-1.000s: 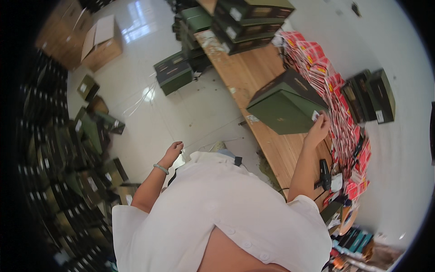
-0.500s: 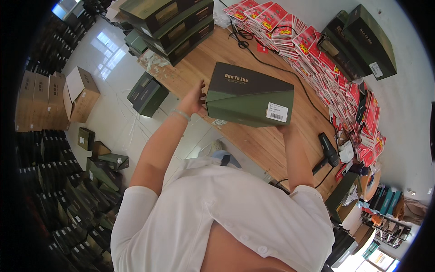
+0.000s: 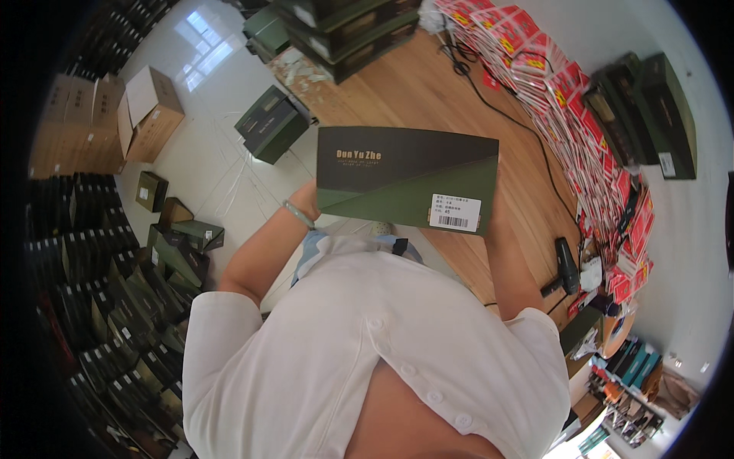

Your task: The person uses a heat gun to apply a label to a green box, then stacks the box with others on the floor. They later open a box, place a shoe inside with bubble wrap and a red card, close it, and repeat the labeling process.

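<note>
Held up in front of my chest is a shoebox (image 3: 382, 183), black above and dark green below, its long side facing me. A white barcode label sits at its lower right, gold lettering at its upper left. My left hand (image 3: 307, 200) grips the left end, with a bracelet round the wrist; its fingers are mostly behind the box. At the opposite end, my right hand (image 3: 495, 213) holds the box, its fingers hidden too. Beneath the box lies the wooden table (image 3: 382, 92).
Stacked shoeboxes (image 3: 344, 42) stand at the table's far left. Red printed packets (image 3: 550, 84) line the wall edge, with two upright boxes (image 3: 665, 115) and a black cable. A black hair dryer (image 3: 564, 268) lies right. Cartons (image 3: 151, 111) and many shoeboxes (image 3: 99, 268) cover the left floor.
The shoebox has come nearer my body and turned so its long side faces me more squarely. My left hand has drawn back with it. My view has shifted too.
</note>
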The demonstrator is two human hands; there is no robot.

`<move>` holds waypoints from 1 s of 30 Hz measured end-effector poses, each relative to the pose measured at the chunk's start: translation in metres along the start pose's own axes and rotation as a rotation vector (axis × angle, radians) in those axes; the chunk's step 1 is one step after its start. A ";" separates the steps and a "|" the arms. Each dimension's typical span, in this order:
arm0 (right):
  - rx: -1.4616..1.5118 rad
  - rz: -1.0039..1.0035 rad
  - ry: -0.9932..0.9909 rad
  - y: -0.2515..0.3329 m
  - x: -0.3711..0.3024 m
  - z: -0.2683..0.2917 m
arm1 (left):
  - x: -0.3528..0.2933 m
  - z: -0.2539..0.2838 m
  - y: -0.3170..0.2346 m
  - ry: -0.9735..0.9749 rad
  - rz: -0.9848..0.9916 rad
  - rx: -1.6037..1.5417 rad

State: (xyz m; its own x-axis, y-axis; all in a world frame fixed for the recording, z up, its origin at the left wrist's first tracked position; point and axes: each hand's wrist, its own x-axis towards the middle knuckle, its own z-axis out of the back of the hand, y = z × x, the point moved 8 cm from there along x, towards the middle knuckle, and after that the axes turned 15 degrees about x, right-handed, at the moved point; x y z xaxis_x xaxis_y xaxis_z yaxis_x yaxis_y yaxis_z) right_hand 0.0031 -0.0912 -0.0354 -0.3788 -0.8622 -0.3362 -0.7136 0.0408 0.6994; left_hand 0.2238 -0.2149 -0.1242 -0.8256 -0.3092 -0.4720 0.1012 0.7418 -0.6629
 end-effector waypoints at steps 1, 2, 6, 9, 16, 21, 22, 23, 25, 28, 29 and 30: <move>-0.042 -0.026 0.022 -0.011 0.005 -0.023 | -0.019 0.016 -0.004 -0.015 -0.035 -0.001; -0.082 -0.053 0.043 -0.023 0.009 -0.042 | -0.040 0.031 -0.008 -0.027 -0.069 -0.009; -0.176 -0.244 0.113 -0.095 0.022 -0.146 | -0.134 0.110 -0.030 -0.119 -0.228 -0.028; -0.191 -0.279 0.217 -0.161 0.042 -0.221 | -0.216 0.176 -0.044 -0.228 -0.365 -0.055; -0.277 -0.466 0.536 -0.314 0.068 -0.397 | -0.410 0.296 -0.051 -0.644 -0.645 -0.203; -0.334 -0.590 0.645 -0.399 0.095 -0.469 | -0.489 0.351 -0.060 -1.057 -0.816 -0.390; -0.321 -0.634 0.591 -0.412 0.107 -0.482 | -0.496 0.375 -0.060 -1.121 -0.881 -0.311; -0.348 -0.626 0.669 -0.426 0.113 -0.512 | -0.503 0.398 -0.060 -1.190 -0.937 -0.228; -0.257 -0.861 0.587 -0.459 0.116 -0.562 | -0.517 0.436 -0.053 -1.451 -0.848 -0.107; -0.296 -0.985 0.679 -0.516 0.163 -0.606 | -0.534 0.490 -0.073 -1.458 -0.958 -0.166; -0.317 -1.014 0.683 -0.535 0.180 -0.620 | -0.538 0.511 -0.083 -1.428 -0.981 -0.168; -0.339 -1.042 0.685 -0.555 0.197 -0.634 | -0.545 0.535 -0.092 -1.397 -1.003 -0.170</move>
State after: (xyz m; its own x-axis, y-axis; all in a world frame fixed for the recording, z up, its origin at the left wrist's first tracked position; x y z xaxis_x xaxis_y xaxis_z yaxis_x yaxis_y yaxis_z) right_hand 0.6983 -0.6036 -0.0897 0.7118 -0.4959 -0.4973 -0.2660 -0.8457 0.4626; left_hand 0.9611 -0.4327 -0.1167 0.5511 -0.8266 -0.1142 -0.2411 -0.0267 -0.9701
